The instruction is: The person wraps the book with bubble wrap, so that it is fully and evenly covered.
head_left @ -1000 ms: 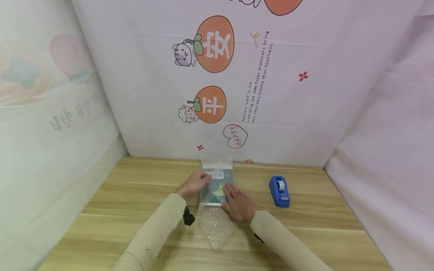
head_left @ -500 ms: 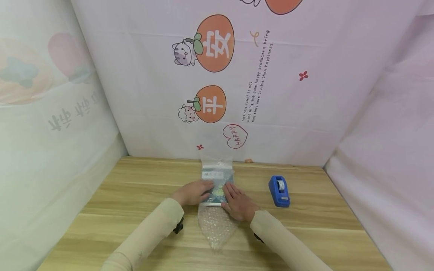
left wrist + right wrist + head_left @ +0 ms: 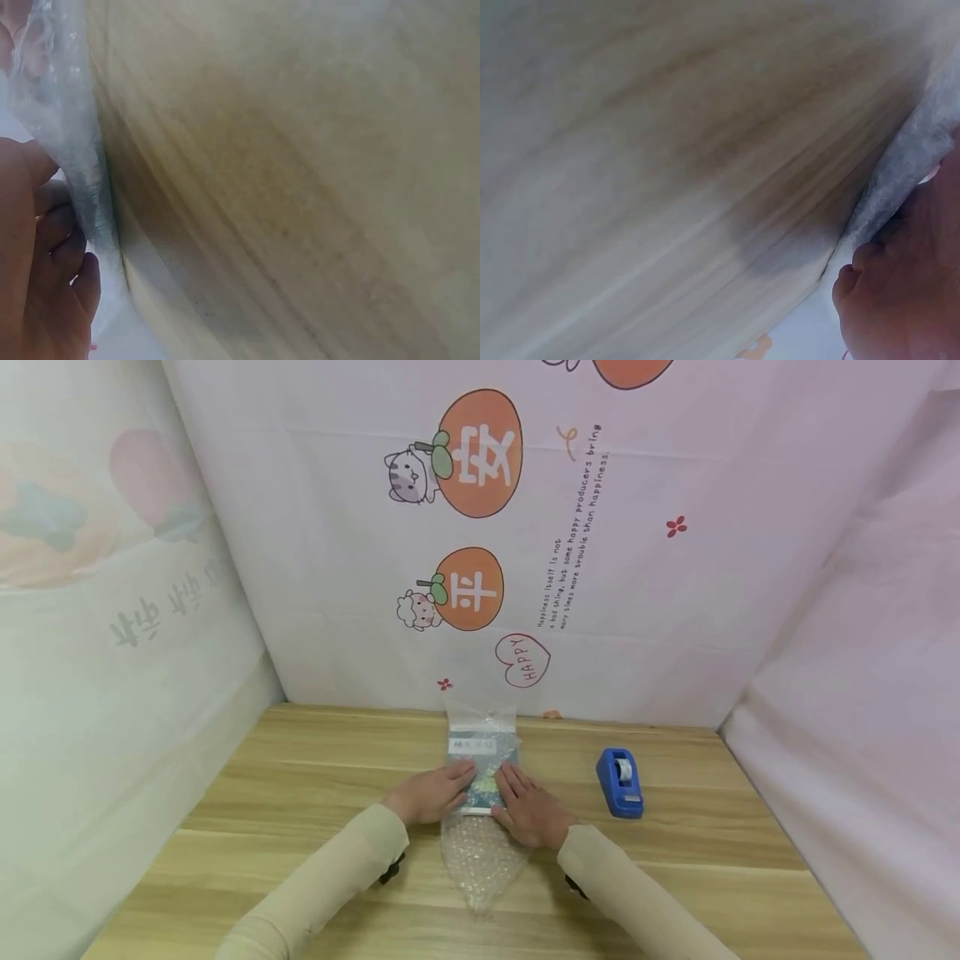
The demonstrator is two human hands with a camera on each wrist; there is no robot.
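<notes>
A teal book (image 3: 487, 783) with a pale label strip lies flat on the table, under a layer of clear bubble wrap (image 3: 482, 860). The wrap's near end tapers to a point toward me, and its far end reaches the back wall. My left hand (image 3: 432, 793) rests on the book's left side with its fingers laid over the wrap. On the right side, my right hand (image 3: 534, 810) presses the wrap with extended fingers. In the left wrist view, the left hand (image 3: 49, 255) touches the wrap's edge (image 3: 67, 112). The right wrist view shows the right hand (image 3: 907, 277) against the wrap (image 3: 889, 184).
A blue tape dispenser (image 3: 620, 783) holding a roll of tape stands to the right of the book. Printed white sheeting (image 3: 337, 568) walls the wooden table (image 3: 315, 777) at the back and on both sides.
My left hand has let go of the wrap near the label, slid toward me, and now lies flatter over the book's left edge. The right hand stays in place.
</notes>
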